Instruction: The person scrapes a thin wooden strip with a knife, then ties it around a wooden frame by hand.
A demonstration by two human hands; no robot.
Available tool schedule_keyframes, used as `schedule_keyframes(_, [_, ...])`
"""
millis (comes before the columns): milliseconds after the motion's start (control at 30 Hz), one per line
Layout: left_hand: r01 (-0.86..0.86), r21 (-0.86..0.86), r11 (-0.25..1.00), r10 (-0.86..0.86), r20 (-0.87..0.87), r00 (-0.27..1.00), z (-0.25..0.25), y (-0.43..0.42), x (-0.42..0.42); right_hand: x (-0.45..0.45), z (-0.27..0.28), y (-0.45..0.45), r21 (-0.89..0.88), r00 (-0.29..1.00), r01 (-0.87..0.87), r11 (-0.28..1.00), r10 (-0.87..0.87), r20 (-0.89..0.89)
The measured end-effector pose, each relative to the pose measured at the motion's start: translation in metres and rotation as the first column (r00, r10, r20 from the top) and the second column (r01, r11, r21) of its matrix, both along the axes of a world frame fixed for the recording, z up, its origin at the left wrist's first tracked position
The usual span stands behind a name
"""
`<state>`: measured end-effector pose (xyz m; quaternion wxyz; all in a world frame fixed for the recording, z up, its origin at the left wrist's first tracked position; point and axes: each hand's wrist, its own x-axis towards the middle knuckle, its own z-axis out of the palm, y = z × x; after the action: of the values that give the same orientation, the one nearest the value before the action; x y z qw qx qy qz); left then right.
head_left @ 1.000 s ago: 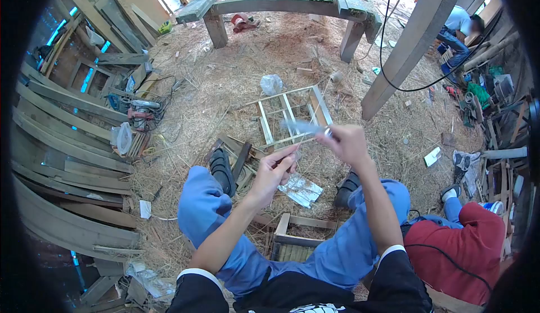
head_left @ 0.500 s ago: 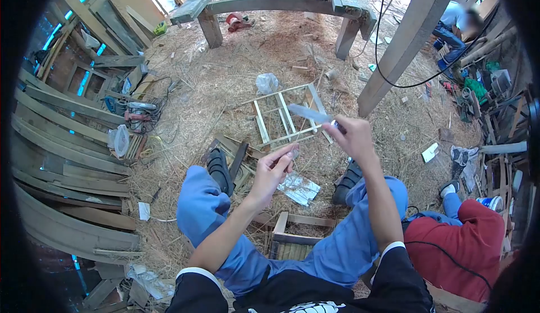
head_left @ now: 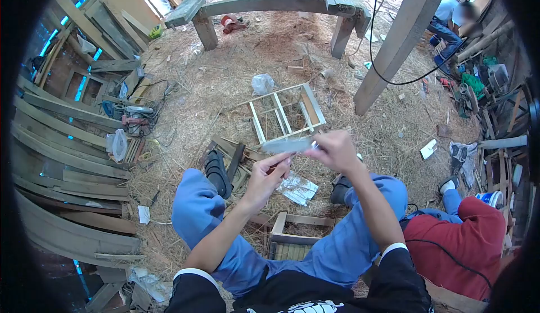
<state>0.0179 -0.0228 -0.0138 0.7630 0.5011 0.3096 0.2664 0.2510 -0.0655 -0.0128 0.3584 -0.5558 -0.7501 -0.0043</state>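
A flat pale blade point(head_left: 286, 146), blurred by motion, juts to the left from my right hand point(head_left: 334, 149), whose fingers are wrapped round its handle. Just below the blade's left part is my left hand point(head_left: 268, 179), with thumb and fingers pinched together; what they hold is too small to make out. Beyond both hands a light wooden frame point(head_left: 279, 110) lies on the straw-covered ground. Under my hands, between my feet, lies a crumpled whitish sheet point(head_left: 297, 189).
A wooden bench point(head_left: 270, 5) stands ahead, with a slanting post point(head_left: 396, 45) to its right. Beside me at the right sits a person in a red top point(head_left: 458, 248); another person point(head_left: 447, 23) is far right. Power tools point(head_left: 135, 119) and stacked boards point(head_left: 73, 169) are at the left.
The blade has come down and left with my right hand, closer to my left hand. My left hand stays pinched and has barely moved. The view has shifted slightly.
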Motion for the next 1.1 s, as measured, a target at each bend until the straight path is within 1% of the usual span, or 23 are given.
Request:
schedule_keyframes(100, [-0.075, -0.045, 0.996, 0.074, -0.026, 0.997, -0.012, -0.003, -0.003, -0.023, 0.008, -0.004, 0.003, 0.992, -0.123, 0.992, 0.123, 0.027])
schedule_keyframes(133, [-0.060, -0.045, 0.997, 0.059, -0.027, 0.998, -0.013, -0.002, -0.005, -0.021, -0.001, -0.002, -0.011, 0.992, -0.127, 0.992, 0.127, 0.003])
schedule_keyframes(200, [-0.032, -0.045, 0.998, 0.030, -0.026, 0.999, -0.014, 0.001, -0.008, -0.020, 0.000, 0.002, 0.001, 0.990, -0.138, 0.990, 0.138, 0.012])
schedule_keyframes(233, [-0.040, -0.018, 0.999, 0.039, -0.042, 0.998, -0.013, 0.002, -0.007, -0.019, 0.002, 0.003, 0.010, 0.990, -0.143, 0.990, 0.143, 0.020])
schedule_keyframes(300, [-0.056, 0.041, 0.998, 0.059, -0.074, 0.996, -0.008, 0.002, -0.005, -0.016, 0.000, 0.004, 0.012, 0.989, -0.138, 0.990, 0.137, 0.062])
schedule_keyframes(400, [-0.047, -0.018, 0.999, 0.047, -0.032, 0.998, -0.003, 0.005, -0.005, -0.009, 0.000, 0.007, 0.037, 0.989, -0.124, 0.992, 0.120, 0.087])
schedule_keyframes(500, [-0.081, 0.084, 0.993, 0.085, -0.047, 0.995, 0.005, 0.004, 0.000, -0.006, 0.001, 0.010, 0.073, 0.989, -0.110, 0.991, 0.102, 0.104])
schedule_keyframes(600, [-0.039, 0.110, 0.993, 0.048, -0.077, 0.996, -0.003, 0.007, -0.003, -0.006, 0.006, 0.008, 0.087, 0.987, -0.107, 0.990, 0.096, 0.125])
schedule_keyframes(700, [-0.026, 0.111, 0.993, 0.031, -0.041, 0.999, 0.003, 0.006, -0.001, -0.004, 0.005, 0.007, 0.107, 0.988, -0.105, 0.989, 0.091, 0.126])
schedule_keyframes(733, [-0.020, 0.084, 0.996, 0.022, -0.020, 1.000, 0.002, 0.007, -0.002, -0.003, 0.005, 0.007, 0.116, 0.989, -0.104, 0.988, 0.089, 0.122])
schedule_keyframes(833, [-0.007, 0.025, 1.000, 0.006, 0.021, 1.000, 0.007, 0.008, -0.004, 0.005, 0.005, 0.008, 0.130, 0.993, -0.042, 0.991, 0.027, 0.117])
schedule_keyframes(900, [-0.010, 0.013, 1.000, 0.010, 0.026, 1.000, 0.017, 0.008, -0.004, 0.012, 0.005, 0.008, 0.113, 0.994, 0.051, 0.992, -0.061, 0.086])
schedule_keyframes(1000, [0.024, 0.063, 0.998, -0.022, -0.032, 0.999, 0.015, 0.004, -0.004, 0.020, 0.007, 0.008, 0.078, 0.986, 0.164, 0.983, -0.167, 0.026])
schedule_keyframes(1033, [0.008, 0.088, 0.996, -0.005, -0.036, 0.999, 0.012, 0.002, -0.003, 0.021, 0.007, 0.008, 0.066, 0.980, 0.197, 0.978, -0.198, 0.004])
schedule_keyframes(1100, [-0.023, 0.143, 0.989, 0.029, -0.039, 0.999, 0.005, 0.000, 0.001, 0.016, 0.003, 0.009, 0.057, 0.988, 0.149, 0.987, -0.151, 0.022])
